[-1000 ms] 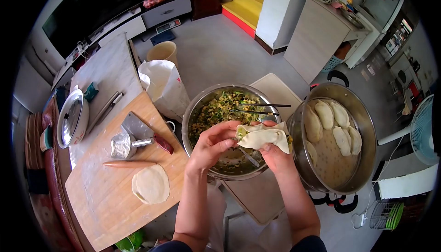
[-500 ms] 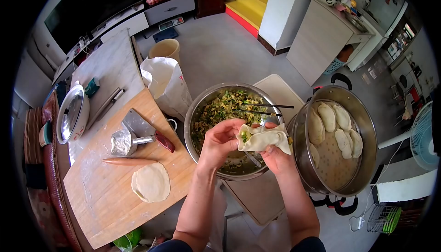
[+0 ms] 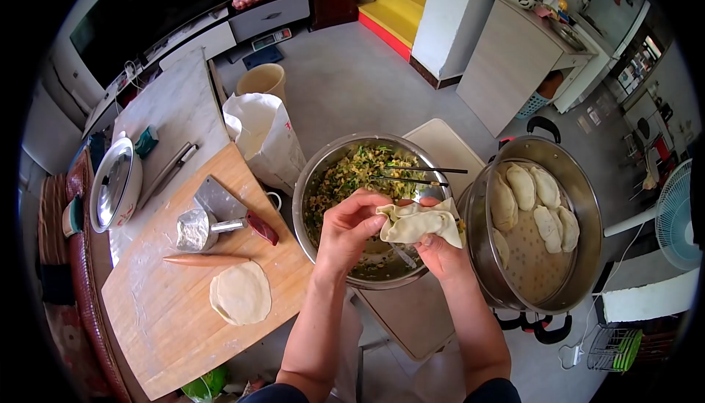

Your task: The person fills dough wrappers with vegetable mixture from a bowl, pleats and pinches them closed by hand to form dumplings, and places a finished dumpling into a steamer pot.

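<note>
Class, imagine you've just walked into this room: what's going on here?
A person holds a partly closed dumpling in both hands above a metal bowl of chopped filling. The left hand pinches one end; the right hand supports the other. To the right, several shaped dumplings lie in a large pot. To the left, a flat dough round lies on a wooden board.

The held dumpling point(image 3: 422, 228) is hovering above the bowl point(image 3: 374, 281); to the right, more dumplings point(image 3: 522, 186) are lying in a steamer point(image 3: 540, 274). To the left, a wrapper point(image 3: 241, 293) is lying near on a board point(image 3: 169, 315), a rolling pin point(image 3: 205, 260) and cleaver point(image 3: 220, 196) sitting farther.
</note>
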The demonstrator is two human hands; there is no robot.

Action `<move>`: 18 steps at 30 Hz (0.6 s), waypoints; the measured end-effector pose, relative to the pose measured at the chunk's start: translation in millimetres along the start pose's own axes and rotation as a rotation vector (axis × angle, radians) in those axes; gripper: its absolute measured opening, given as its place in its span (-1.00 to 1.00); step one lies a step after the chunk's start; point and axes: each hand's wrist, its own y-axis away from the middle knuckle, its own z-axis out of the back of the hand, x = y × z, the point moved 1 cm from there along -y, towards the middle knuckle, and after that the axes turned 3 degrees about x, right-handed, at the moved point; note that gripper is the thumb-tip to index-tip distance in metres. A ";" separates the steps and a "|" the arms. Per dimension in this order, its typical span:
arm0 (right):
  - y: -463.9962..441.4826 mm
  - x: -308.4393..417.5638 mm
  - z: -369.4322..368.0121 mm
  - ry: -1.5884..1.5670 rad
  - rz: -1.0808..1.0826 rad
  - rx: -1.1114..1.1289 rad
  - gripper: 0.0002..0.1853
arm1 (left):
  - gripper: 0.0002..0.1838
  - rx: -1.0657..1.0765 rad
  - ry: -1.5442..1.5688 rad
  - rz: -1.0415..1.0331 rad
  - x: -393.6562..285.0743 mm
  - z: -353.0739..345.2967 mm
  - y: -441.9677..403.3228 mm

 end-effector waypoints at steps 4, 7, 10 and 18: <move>-0.4 0.2 0.4 -0.001 0.015 0.004 -0.24 | -0.67 -0.005 -0.139 -0.028 0.4 3.9 0.5; -0.8 0.3 -0.1 0.006 0.034 0.004 -0.25 | -0.65 -0.040 -0.147 -0.043 -4.6 -3.3 0.9; -0.1 -1.6 1.6 0.004 0.028 -0.029 -0.27 | -0.65 -0.032 -0.158 -0.118 -5.2 -9.4 0.6; -1.5 1.3 -5.2 -0.087 -0.012 -0.015 -0.26 | -0.80 0.016 -0.376 -0.177 -6.8 -8.6 0.3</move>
